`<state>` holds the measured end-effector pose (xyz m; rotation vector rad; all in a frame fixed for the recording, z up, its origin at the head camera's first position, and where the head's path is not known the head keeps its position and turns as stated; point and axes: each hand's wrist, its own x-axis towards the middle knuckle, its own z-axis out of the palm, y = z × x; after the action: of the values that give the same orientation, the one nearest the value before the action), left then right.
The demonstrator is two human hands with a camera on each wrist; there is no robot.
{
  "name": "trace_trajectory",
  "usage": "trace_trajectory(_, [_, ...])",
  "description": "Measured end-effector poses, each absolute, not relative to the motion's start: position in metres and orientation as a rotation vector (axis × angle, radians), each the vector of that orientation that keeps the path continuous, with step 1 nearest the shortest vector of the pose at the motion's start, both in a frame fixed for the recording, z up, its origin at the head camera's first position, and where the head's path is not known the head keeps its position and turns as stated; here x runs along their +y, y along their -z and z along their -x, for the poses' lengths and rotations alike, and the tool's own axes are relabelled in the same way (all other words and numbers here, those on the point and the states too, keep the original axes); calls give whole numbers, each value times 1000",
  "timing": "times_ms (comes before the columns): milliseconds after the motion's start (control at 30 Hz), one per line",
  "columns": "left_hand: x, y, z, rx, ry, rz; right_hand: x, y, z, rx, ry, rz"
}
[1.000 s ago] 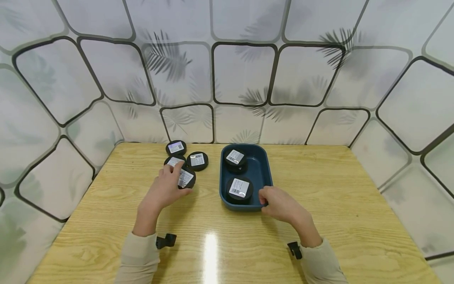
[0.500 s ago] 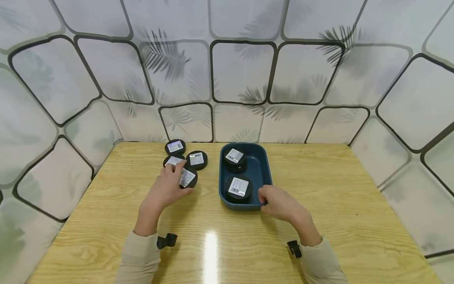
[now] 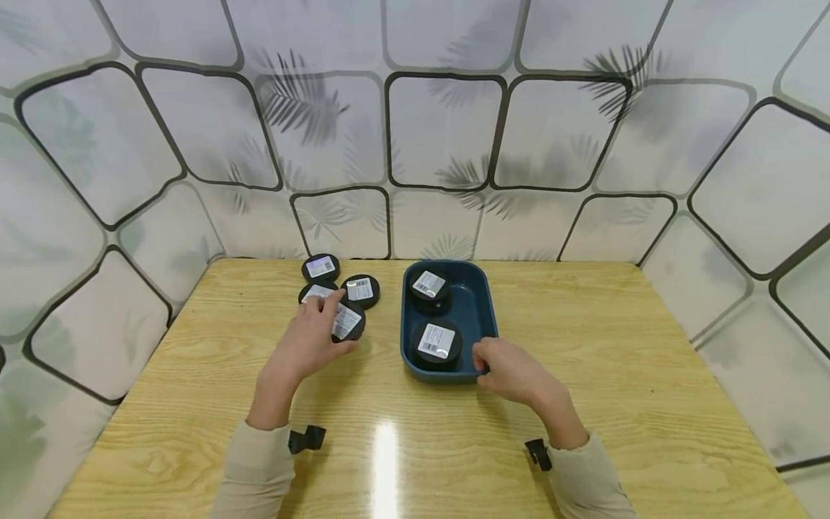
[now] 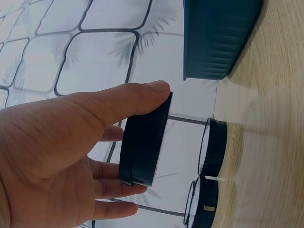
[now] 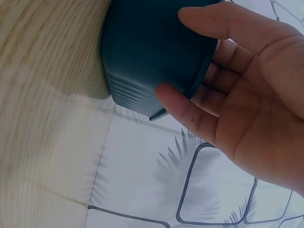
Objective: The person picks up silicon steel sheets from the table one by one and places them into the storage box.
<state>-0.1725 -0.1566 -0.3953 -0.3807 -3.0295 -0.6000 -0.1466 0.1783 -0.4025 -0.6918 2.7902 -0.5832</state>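
My left hand pinches a round, flat black container with a white label on top. In the left wrist view, this black container stands off the table, held by its rim between thumb and fingers. Three similar containers, a far one, a right one and a partly covered one, lie just beyond that hand. My right hand grips the near right rim of a dark blue rectangular bin. In the right wrist view its thumb lies against the outer wall, other fingers over the rim.
Inside the bin, a labelled black container sits at the near left, and another tops a stack at the far left. Bin and containers stand on a wooden table. A patterned curtain rises behind the table and along both sides.
My left hand has shifted slightly right with the black container, which shows further right from under the fingers. The right hand and the bin hold their place.
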Motion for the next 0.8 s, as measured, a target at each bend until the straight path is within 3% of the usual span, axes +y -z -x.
trace_trajectory(800, [-147, 399, 171, -3016, 558, 454, 178, 403, 146, 2801, 572, 708])
